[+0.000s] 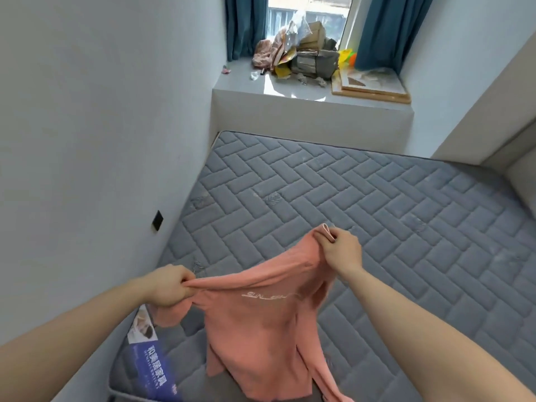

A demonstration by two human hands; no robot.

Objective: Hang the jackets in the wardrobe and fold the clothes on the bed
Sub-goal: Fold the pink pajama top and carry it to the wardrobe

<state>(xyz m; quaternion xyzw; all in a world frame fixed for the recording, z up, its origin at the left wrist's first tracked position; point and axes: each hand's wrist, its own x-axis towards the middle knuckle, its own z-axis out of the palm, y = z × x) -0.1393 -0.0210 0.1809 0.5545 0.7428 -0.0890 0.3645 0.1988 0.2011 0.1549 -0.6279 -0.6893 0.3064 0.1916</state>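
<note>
A salmon-pink shirt (261,323) with a thin white print across the chest hangs in the air above the near end of the grey quilted mattress (377,213). My left hand (171,285) grips one shoulder of the shirt at the lower left. My right hand (342,250) pinches the other shoulder, higher and further right. The shirt's body and a sleeve dangle down toward the bottom edge of the view. No jacket or wardrobe is in view.
A white wall (87,140) with a black socket (158,219) runs along the left of the mattress. A blue label (150,364) lies on the mattress's near left corner. Beyond the bed, a window ledge (290,85) holds a clutter pile (304,56) and flat boards (374,85), between teal curtains (385,30).
</note>
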